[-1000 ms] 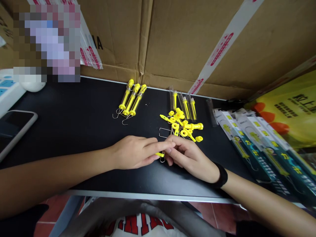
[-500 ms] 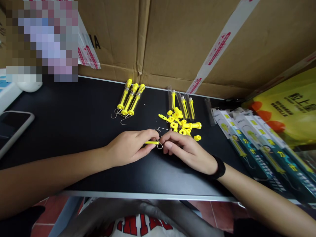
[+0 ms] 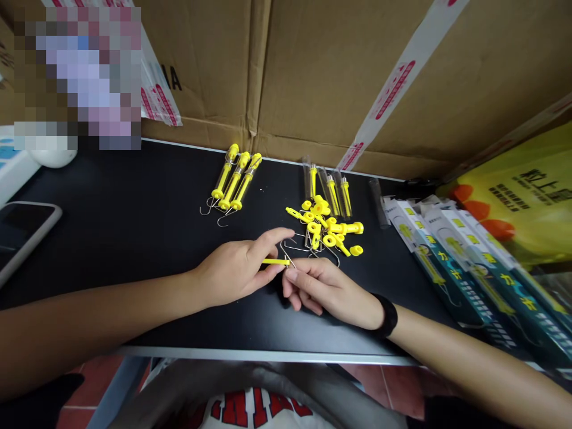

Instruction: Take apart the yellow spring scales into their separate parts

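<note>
My left hand point(image 3: 239, 269) pinches a small yellow plastic rod point(image 3: 274, 261) just above the black tabletop point(image 3: 134, 238), index finger stretched forward. My right hand point(image 3: 324, 288) meets it from the right, fingers curled around a thin wire hook point(image 3: 289, 259) at the rod's end. Just beyond the fingertips lies a heap of loose yellow plastic parts and wire hooks point(image 3: 325, 226). Behind the heap lie three clear tubes with yellow inserts point(image 3: 329, 190). Three assembled yellow pieces with hooks point(image 3: 235, 179) lie side by side at the back left.
Taped cardboard boxes point(image 3: 335, 77) wall off the back of the table. Packaged cards in plastic sleeves point(image 3: 465, 262) fan out on the right under a yellow bag point(image 3: 522, 196). A phone point(image 3: 20, 229) lies at the left edge. One empty clear tube point(image 3: 376, 202) rests near the packages.
Both hands shifted slightly forward then back, staying joined. The yellow rod turned level in my left fingers, and my right hand slid under it and took the wire end.
</note>
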The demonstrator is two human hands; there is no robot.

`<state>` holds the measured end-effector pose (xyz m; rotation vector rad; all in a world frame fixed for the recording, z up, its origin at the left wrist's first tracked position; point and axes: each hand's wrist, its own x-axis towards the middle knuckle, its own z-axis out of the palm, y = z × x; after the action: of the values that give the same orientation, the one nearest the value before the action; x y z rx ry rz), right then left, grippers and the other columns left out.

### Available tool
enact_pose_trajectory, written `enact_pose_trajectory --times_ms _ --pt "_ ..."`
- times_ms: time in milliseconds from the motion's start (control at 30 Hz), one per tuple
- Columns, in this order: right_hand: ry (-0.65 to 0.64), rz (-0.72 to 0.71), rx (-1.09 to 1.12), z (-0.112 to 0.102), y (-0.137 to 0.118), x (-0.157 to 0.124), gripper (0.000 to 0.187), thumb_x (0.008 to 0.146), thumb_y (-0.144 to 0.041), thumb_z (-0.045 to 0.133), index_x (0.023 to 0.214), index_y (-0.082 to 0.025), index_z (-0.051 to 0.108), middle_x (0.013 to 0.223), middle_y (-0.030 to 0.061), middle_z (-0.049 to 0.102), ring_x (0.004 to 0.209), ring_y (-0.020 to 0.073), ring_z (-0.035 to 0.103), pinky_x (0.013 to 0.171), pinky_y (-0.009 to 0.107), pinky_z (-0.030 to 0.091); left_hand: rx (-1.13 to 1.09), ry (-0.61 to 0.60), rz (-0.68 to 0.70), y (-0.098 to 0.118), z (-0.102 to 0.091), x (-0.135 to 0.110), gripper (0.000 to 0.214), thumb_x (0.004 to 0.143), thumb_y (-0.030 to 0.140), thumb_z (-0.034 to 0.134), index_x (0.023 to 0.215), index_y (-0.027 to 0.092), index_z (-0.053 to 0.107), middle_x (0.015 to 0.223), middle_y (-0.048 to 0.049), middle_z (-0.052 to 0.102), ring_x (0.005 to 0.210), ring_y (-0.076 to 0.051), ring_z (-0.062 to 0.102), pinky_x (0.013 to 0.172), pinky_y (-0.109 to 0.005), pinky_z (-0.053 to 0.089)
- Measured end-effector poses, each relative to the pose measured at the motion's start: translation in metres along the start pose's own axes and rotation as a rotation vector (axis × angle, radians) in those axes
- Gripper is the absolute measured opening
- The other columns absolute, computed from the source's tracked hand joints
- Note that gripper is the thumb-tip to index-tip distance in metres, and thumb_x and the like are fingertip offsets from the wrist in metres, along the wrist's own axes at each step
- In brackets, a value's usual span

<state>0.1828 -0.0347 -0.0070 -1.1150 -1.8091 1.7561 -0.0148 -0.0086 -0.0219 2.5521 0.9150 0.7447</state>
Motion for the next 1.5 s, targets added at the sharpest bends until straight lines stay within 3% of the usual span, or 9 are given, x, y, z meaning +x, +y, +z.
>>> enact_pose_trajectory --times_ms 100,267,433,767,1100,1500 --pt "-0.011 0.006 -0.003 -0.001 -0.002 0.000 0.037 0.092 -0.041 0.038 0.075 -0.013 0.054 0.057 -0.0025 0.053 0.036 0.0018 0.035 0.037 0.015 0.028 -0.031 -0.039 -0.064 0.001 -0.002 0.001 0.052 0.089 0.030 0.044 0.135 0.016 0.023 0.092 -0.0014 0.064 0.079 -0.013 0.065 0.068 -0.024 0.050" --pt "-0.031 0.006 -0.028 -0.002 -0.004 -0.001 0.034 0.092 -0.039 0.040 0.076 -0.013 0.055 0.059 -0.0021 0.054 0.038 0.0018 0.036 0.038 0.015 0.029 -0.017 -0.124 -0.056 0.004 -0.003 0.002 0.036 0.089 0.028 0.042 0.123 0.016 0.039 0.096 -0.0034 0.065 0.083 -0.015 0.065 0.069 -0.024 0.049" --pt "-0.045 0.031 -0.043 -0.001 -0.003 -0.001 0.036 0.091 -0.038 0.041 0.070 -0.013 0.054 0.056 -0.0018 0.054 0.038 0.0021 0.036 0.038 0.016 0.029 0.033 -0.129 -0.042 0.003 -0.003 0.001 0.048 0.089 0.031 0.041 0.133 0.018 0.026 0.082 0.0010 0.064 0.064 -0.013 0.064 0.057 -0.022 0.045" --pt "-0.030 0.062 0.015 -0.002 -0.004 0.002 0.036 0.090 -0.040 0.042 0.072 -0.012 0.056 0.055 -0.0025 0.054 0.034 0.0011 0.032 0.035 0.015 0.025 0.155 -0.280 -0.165 0.012 -0.007 0.009 0.045 0.089 0.028 0.039 0.131 0.016 0.029 0.068 0.0023 0.065 0.054 -0.017 0.062 0.047 -0.022 0.039" --pt "-0.006 0.043 -0.022 -0.001 0.002 0.003 0.041 0.091 -0.045 0.041 0.070 -0.013 0.056 0.051 -0.0035 0.052 0.034 0.0013 0.032 0.033 0.015 0.024 0.305 -0.219 -0.068 0.011 0.000 0.004 0.044 0.088 0.024 0.041 0.130 0.014 0.031 0.073 -0.0013 0.069 0.058 -0.017 0.066 0.049 -0.022 0.044" --pt "-0.042 0.025 -0.112 -0.001 0.002 0.002 0.039 0.091 -0.042 0.043 0.068 -0.013 0.057 0.049 -0.0039 0.052 0.036 0.0015 0.034 0.036 0.015 0.027 0.294 -0.213 0.011 0.012 0.002 0.003 0.039 0.088 0.020 0.043 0.126 0.013 0.035 0.080 -0.0015 0.070 0.068 -0.018 0.068 0.055 -0.026 0.050"
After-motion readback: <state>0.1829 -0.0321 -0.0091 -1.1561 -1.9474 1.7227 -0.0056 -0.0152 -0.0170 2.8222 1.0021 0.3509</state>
